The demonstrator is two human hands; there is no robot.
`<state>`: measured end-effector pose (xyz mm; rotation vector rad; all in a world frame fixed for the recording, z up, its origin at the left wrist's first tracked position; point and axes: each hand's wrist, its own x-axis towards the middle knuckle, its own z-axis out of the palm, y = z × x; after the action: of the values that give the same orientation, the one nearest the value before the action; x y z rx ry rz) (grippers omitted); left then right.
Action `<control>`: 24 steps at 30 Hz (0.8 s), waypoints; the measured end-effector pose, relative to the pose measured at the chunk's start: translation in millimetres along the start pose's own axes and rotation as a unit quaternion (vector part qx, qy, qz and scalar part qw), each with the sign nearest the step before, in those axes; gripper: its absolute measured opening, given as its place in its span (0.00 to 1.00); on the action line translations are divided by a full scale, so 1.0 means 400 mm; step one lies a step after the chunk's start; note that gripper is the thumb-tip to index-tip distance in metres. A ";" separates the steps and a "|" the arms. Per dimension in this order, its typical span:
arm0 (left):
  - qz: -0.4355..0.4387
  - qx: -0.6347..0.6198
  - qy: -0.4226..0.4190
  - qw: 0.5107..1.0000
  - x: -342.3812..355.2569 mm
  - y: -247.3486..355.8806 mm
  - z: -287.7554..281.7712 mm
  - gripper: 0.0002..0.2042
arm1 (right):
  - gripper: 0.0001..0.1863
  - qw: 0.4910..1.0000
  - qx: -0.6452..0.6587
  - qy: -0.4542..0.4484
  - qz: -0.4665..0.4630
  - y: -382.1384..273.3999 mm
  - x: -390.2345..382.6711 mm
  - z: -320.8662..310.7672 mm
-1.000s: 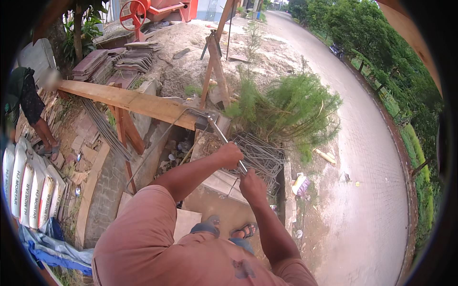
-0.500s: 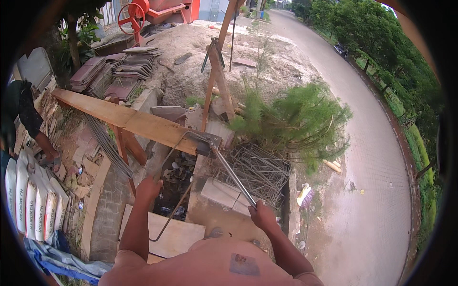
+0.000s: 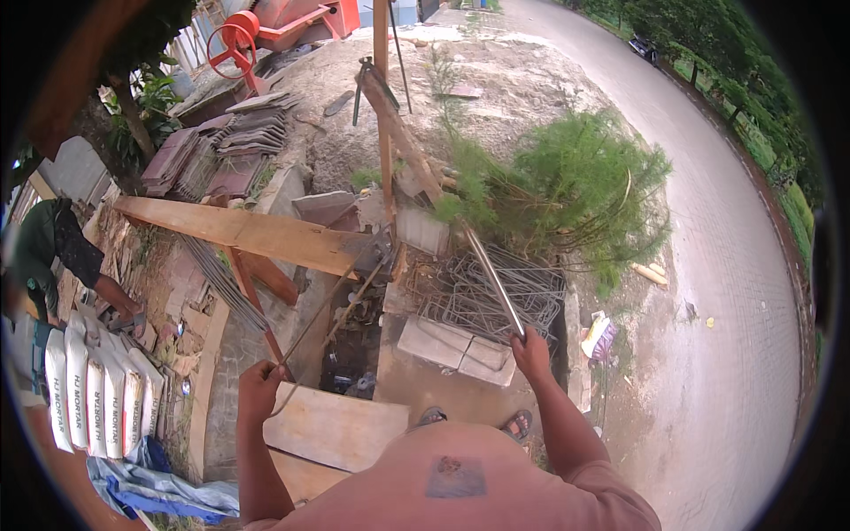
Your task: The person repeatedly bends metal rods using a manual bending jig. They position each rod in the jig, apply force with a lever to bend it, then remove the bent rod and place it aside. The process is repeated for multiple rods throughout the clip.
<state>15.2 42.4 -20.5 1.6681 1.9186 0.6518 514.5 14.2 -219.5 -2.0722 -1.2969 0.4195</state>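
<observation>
A long wooden plank (image 3: 239,232) runs across the left, raised on wooden legs, with dark metal fittings at its right end. My left hand (image 3: 258,388) is closed around a bent thin steel rod (image 3: 320,320), whose two long legs reach up to that plank end. My right hand (image 3: 531,354) grips the lower end of a shiny metal bar (image 3: 496,285). The bar slants up and left, its far end apart from the plank, near a slanted wooden brace (image 3: 403,133). A pile of bent steel stirrups (image 3: 500,296) lies beyond my right hand.
Straight rods (image 3: 221,281) lean under the plank. White bags (image 3: 97,385) stand at left, where another person (image 3: 53,257) bends over. A leafy green shrub (image 3: 567,190) spreads at right beside a paved road (image 3: 726,292). An orange mixer (image 3: 288,22) stands at the back.
The bar has swung right, off the plank end. My left hand has moved lower, and the rod has turned in it. The person at left has bent down toward the bags.
</observation>
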 end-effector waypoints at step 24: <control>-0.097 0.169 -0.316 0.928 -0.037 0.131 0.929 0.14 | 0.03 0.928 -0.169 -0.274 0.188 1.206 -1.281 -0.471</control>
<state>299.7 43.9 -265.6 1.5861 1.7257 -0.2954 714.0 -651.0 -439.1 -2.6262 -1.3375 1.0750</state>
